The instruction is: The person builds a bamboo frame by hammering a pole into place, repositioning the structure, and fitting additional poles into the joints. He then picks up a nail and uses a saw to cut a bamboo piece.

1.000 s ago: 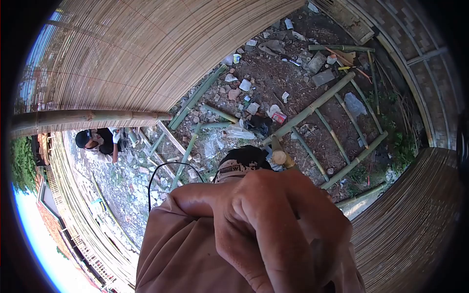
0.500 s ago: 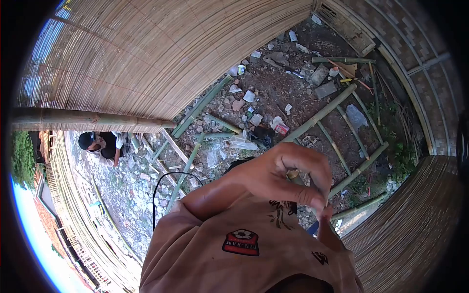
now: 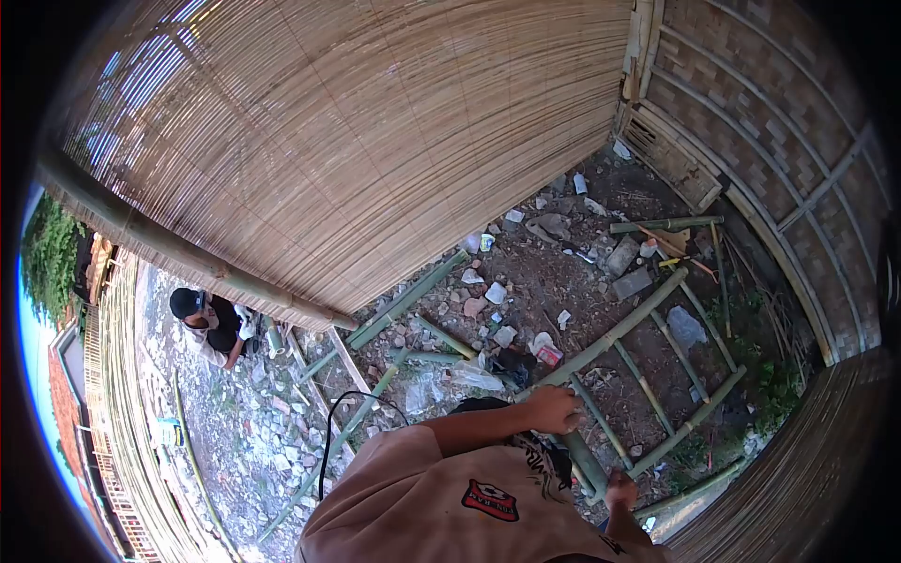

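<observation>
1. L hand (image 3: 554, 410): fingers curled, at nr end of bamboo frame's (image 3: 690, 422) one rail; firm grasp or not, can't tell.
2. R hand (image 3: 619, 490): at other rail's nr end; grip also can't tell.
3. Frame: in front of wearer, over rubbly ground (image 3: 521, 281).
4. Co-worker (image 3: 221, 328) off to L.

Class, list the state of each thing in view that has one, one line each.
Bamboo ladder frame, joined together
Left hand, curled, at the frame
Right hand, at the frame, grip unclear
Bamboo-slat screen, spread out
Woven bamboo wall, upright
Clear plastic, crumpled
Co-worker, crouched
</observation>
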`<state>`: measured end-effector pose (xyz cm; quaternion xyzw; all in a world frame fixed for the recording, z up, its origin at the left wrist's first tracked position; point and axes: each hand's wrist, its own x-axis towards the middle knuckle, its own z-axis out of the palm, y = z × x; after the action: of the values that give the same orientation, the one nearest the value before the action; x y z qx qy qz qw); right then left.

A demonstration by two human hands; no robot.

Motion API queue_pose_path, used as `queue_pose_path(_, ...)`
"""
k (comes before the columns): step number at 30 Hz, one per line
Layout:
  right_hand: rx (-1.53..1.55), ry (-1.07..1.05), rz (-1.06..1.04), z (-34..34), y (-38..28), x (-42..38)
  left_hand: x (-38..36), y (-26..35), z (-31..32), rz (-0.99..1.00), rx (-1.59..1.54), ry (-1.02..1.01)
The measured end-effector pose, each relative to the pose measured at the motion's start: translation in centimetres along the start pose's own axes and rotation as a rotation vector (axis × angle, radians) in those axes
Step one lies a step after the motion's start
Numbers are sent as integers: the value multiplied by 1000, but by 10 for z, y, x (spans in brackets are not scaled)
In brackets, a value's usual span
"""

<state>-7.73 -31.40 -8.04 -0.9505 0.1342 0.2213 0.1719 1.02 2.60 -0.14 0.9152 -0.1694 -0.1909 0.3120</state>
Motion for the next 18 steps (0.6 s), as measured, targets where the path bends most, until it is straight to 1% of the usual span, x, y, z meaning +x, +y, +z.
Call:
queue_pose_path(1,-27,-29,25,-3,-7,3,1,-2,1,14,-3,25)
queue_pose_path(3,-13,28,26,6,-1,7,2,-2,2,19,23,51)
queue_pose_path(5,-77,-26,17,4,1,8,1,-2,1,-2,1,37)
queue_pose_path(6,-64,-26,23,4,0,8,1,-2,2,1,-23,76)
queue_pose_path(7,-59,-17,26,3,-1,8,2,-2,3,10,-18,76)
queue_pose_path(9,-53,-10,16,-7,-10,3,1,3,-4,-31,-23,43)
queue_pose_path(13,-100,-29,74,6,-1,13,1,-2,1,7,-53,64)
queue_pose_path(14,-117,-32,32,14,5,23,1,0,-5,-14,-36,76)
queue_pose_path(15,-137,-44,11,10,5,13,-1,5,-9,-30,-29,71)
queue_pose_path(16,-70,-23,7,7,5,9,-2,6,-11,-24,-32,90)
queue_pose_path(17,-34,17,-52,11,9,10,-3,9,-14,-23,-48,98)
queue_pose_path(18,-2,-14,-34,5,5,8,-3,5,-9,36,-11,169)
